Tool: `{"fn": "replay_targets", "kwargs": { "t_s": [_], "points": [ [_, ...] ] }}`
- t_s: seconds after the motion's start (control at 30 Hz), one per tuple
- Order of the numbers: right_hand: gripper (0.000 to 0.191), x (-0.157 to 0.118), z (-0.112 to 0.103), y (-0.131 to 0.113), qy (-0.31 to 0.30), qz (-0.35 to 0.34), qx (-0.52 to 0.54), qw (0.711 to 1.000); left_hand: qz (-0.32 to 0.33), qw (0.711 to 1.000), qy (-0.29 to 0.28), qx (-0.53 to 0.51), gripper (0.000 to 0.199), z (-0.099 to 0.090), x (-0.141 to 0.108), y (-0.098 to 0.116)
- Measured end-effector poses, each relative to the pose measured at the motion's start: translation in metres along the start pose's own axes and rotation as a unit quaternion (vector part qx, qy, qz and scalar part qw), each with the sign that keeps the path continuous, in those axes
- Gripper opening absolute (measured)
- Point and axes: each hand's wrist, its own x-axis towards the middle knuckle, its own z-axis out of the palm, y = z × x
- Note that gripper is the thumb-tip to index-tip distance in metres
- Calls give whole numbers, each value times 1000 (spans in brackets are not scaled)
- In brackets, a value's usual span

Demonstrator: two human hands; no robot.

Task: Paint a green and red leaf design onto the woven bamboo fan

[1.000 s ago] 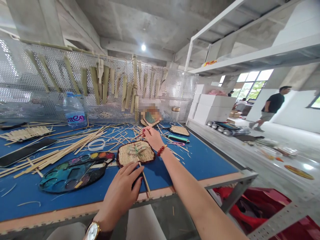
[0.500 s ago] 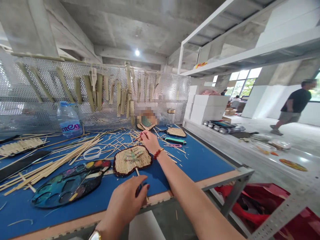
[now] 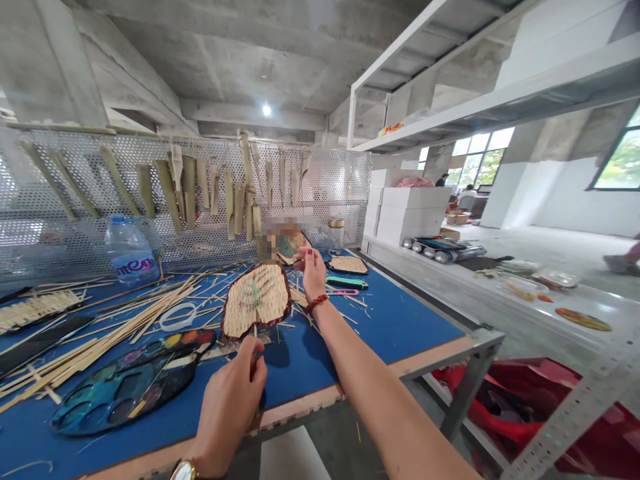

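Note:
My left hand [image 3: 234, 380] is closed round the thin handle of a hand fan [image 3: 256, 300]. The fan is woven from pale strips, with a dark red-brown edge and smudges of green paint on its face. It is tilted up off the blue table. Up and to the right of it, my right hand [image 3: 313, 270] is raised with its fingers curled together; whatever they may hold is too small to make out. Behind those fingers leans a second painted fan [image 3: 293, 245], partly blurred. A paint palette [image 3: 135, 383] with several wells lies left of my left hand.
Loose bamboo strips [image 3: 125, 317] cover the table's left and middle. A water bottle [image 3: 131, 250], a glass jar [image 3: 336, 235], a green-handled cutter [image 3: 347, 283] and another woven fan [image 3: 349, 265] stand or lie around. A perforated metal screen and shelving border the table.
My left hand has closed on the fan's handle and lifted the fan from lying flat to tilted up. My right hand has moved slightly right and turned upward. A walking person has left the right side.

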Motion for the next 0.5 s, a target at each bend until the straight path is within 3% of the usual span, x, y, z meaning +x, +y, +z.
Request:
{"fn": "replay_targets", "kwargs": {
  "t_s": [0.1, 0.27, 0.5],
  "points": [
    [42, 5, -4, 2, 11, 22, 56, 998, 42, 998, 42, 15, 10, 1, 0, -3],
    [38, 3, -4, 5, -66, 67, 122, 988, 108, 989, 95, 39, 12, 5, 0, -8],
    [40, -2, -1, -4, -131, 90, 142, 977, 98, 987, 125, -21, 10, 12, -2, -12]
  ]
}}
